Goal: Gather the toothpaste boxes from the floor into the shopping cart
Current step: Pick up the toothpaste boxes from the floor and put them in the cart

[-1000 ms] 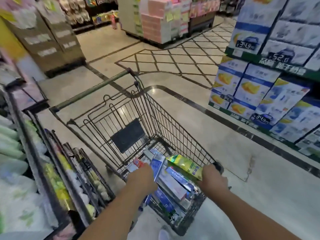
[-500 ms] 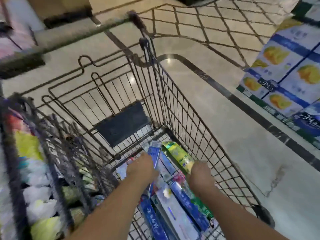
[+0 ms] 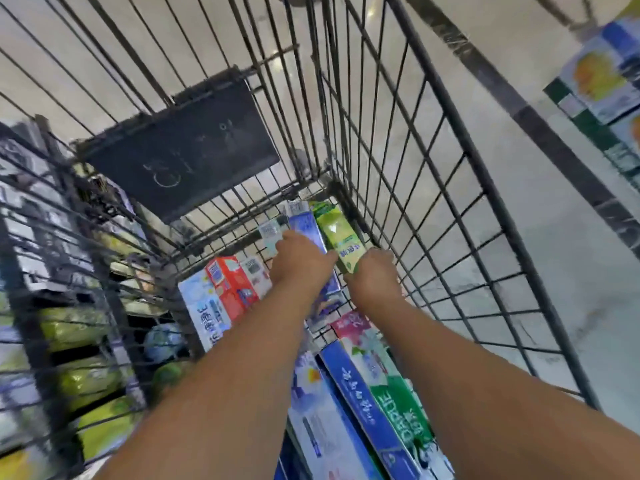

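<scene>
Fingers cannot be made out on either hand; the right hand (image 3: 375, 278) seems to grip the green box (image 3: 341, 237), the left hand (image 3: 301, 261) a blue box (image 3: 304, 221), lowering both toward 12 o'clock, onto toothpaste boxes (image 3: 377, 382) already in the shopping cart (image 3: 433, 209).

Colourful toothpaste boxes (image 3: 360, 403) lie flat, side by side, on the wire shopping cart (image 3: 408, 188) floor.

Bright, even store light; a pale glare spot on the floor (image 3: 372, 10) beyond the cart (image 3: 408, 140). Left of the cart, shelves (image 3: 69, 341) smear with motion blur; cart wires bow from wide-angle distortion.
</scene>
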A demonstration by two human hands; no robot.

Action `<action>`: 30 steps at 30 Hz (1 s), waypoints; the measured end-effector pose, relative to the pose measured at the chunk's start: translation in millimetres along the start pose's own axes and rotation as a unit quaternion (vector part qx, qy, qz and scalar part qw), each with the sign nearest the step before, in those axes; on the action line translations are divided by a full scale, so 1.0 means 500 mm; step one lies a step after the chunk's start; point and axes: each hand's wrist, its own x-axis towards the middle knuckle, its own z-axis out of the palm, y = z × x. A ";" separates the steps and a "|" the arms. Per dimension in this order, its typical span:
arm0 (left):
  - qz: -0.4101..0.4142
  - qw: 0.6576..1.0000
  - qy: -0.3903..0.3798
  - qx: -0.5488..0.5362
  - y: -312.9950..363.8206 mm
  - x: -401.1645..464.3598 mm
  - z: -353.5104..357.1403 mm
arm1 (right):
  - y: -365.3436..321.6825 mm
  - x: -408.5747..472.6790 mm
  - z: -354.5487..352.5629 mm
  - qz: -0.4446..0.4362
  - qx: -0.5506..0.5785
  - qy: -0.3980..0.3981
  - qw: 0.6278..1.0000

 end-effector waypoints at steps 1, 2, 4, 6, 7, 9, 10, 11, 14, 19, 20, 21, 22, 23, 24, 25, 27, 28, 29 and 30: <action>0.009 1.000 -0.003 -0.005 0.008 0.003 0.006 | 0.002 0.008 0.003 0.004 0.005 0.006 1.000; 0.017 1.000 -0.007 -0.007 0.015 0.006 0.012 | 0.005 0.014 0.005 0.009 0.012 0.012 1.000; 0.036 0.999 -0.011 0.011 0.019 0.016 0.016 | 0.012 0.022 0.004 0.010 0.024 0.019 0.999; 0.041 0.999 -0.019 0.004 0.014 0.028 0.019 | 0.018 0.027 0.004 -0.011 0.024 0.023 0.999; 0.045 0.999 -0.023 -0.004 0.011 0.031 0.020 | 0.020 0.028 0.004 -0.026 0.026 0.027 0.999; 0.055 0.998 -0.028 0.007 0.009 0.031 0.021 | 0.024 0.031 0.004 -0.058 0.019 0.031 0.998; 0.060 0.998 -0.030 0.020 0.012 0.031 0.024 | 0.026 0.031 0.001 -0.073 0.009 0.028 0.997; 0.066 0.997 -0.029 0.033 0.017 0.028 0.026 | 0.026 0.029 -0.005 -0.085 0.001 0.022 0.996; 0.061 0.997 -0.023 0.041 0.025 0.020 0.030 | 0.034 0.022 -0.021 -0.099 -0.006 -0.006 0.995; 0.096 0.993 -0.029 0.063 0.002 -0.011 0.000 | 0.025 -0.004 -0.049 -0.113 -0.008 -0.014 0.993; 0.108 0.991 -0.036 0.066 -0.007 -0.019 -0.017 | 0.017 -0.017 -0.062 -0.120 -0.021 -0.016 0.992; 0.124 0.989 -0.043 0.069 -0.017 -0.030 -0.038 | 0.006 -0.033 -0.080 -0.126 -0.034 -0.021 0.991; 0.140 0.986 -0.053 0.076 -0.027 -0.046 -0.065 | -0.006 -0.052 -0.102 -0.134 -0.048 -0.028 0.989; 0.155 0.982 -0.062 0.090 -0.039 -0.065 -0.097 | -0.019 -0.074 -0.127 -0.144 -0.067 -0.037 0.987; 0.166 0.978 -0.067 0.107 -0.049 -0.089 -0.133 | -0.032 -0.098 -0.154 -0.155 -0.087 -0.047 0.983; 0.173 0.975 -0.070 0.120 -0.060 -0.116 -0.172 | -0.045 -0.127 -0.186 -0.169 -0.108 -0.057 0.978; 0.176 0.972 -0.075 0.135 -0.075 -0.180 -0.260 | -0.074 -0.190 -0.253 -0.199 -0.141 -0.072 0.967; 0.175 0.972 -0.076 0.140 -0.080 -0.216 -0.305 | -0.087 -0.222 -0.287 -0.210 -0.152 -0.072 0.963; 0.175 0.971 -0.075 0.145 -0.084 -0.256 -0.348 | -0.099 -0.257 -0.322 -0.220 -0.161 -0.068 0.960; 0.173 0.970 -0.075 0.154 -0.087 -0.299 -0.389 | -0.109 -0.292 -0.356 -0.231 -0.169 -0.061 0.956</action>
